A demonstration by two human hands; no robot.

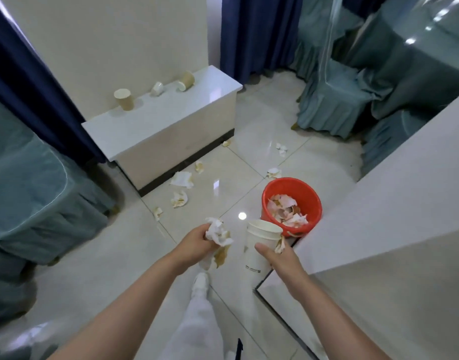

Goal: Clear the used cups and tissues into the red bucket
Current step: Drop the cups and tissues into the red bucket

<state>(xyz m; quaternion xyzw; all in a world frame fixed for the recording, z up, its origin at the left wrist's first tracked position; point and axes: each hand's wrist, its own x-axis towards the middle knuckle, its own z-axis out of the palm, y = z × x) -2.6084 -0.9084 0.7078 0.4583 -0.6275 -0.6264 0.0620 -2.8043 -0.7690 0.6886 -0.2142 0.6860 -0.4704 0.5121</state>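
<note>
The red bucket (306, 190) stands on the tiled floor, holding stained tissues. My left hand (194, 242) grips a wad of stained tissues (218, 233) just left of the bucket. My right hand (277, 258) holds a white paper cup (259, 245) upright, with a tissue scrap (280, 245) pinched against it, right beside the bucket's near rim. On the white cabinet (171, 120) stand a brown cup (124, 99), a crumpled white cup (157, 88) and a tipped brown cup (186, 81). Several stained tissues (182, 180) lie on the floor.
A white counter (379, 216) juts in at the right, close to the bucket. Teal-covered chairs (332, 100) stand at the back right and another (28, 183) at the left. Blue curtains hang behind. My white-trousered leg and shoe (200, 281) are below my hands.
</note>
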